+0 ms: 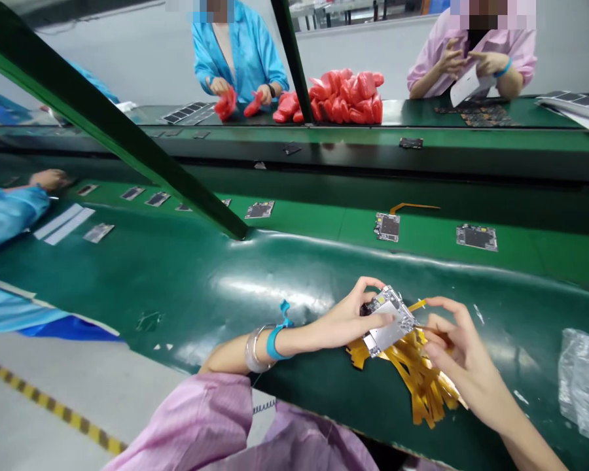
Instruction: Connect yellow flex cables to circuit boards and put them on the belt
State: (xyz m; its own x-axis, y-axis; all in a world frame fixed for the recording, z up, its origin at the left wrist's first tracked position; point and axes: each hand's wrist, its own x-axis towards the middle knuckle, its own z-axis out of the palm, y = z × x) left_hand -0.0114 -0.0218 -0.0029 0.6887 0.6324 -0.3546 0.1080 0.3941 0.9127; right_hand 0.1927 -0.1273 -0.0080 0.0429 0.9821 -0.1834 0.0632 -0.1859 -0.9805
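Observation:
Near the front of the green bench, my left hand [358, 317] grips a circuit board [391, 320] with a silver metal plate, thumb across its face. At the board's right edge my right hand [454, 337] has its fingers bent around an orange flex cable [416, 305] that reaches the board. Whether the cable is joined to the board I cannot tell. Below both hands lies a pile of orange flex cables [417, 386], partly hidden by the board and my right hand. A blue wrist strap [275, 341] and a bangle circle my left wrist.
Beyond the bench runs a green conveyor belt with several boards, one [387, 226] bearing an orange cable. A slanted green post [177, 176] crosses the left side. Clear plastic bags [584, 386] lie at right. Co-workers sit opposite, near red packets [343, 98]; another's arm reaches in at left.

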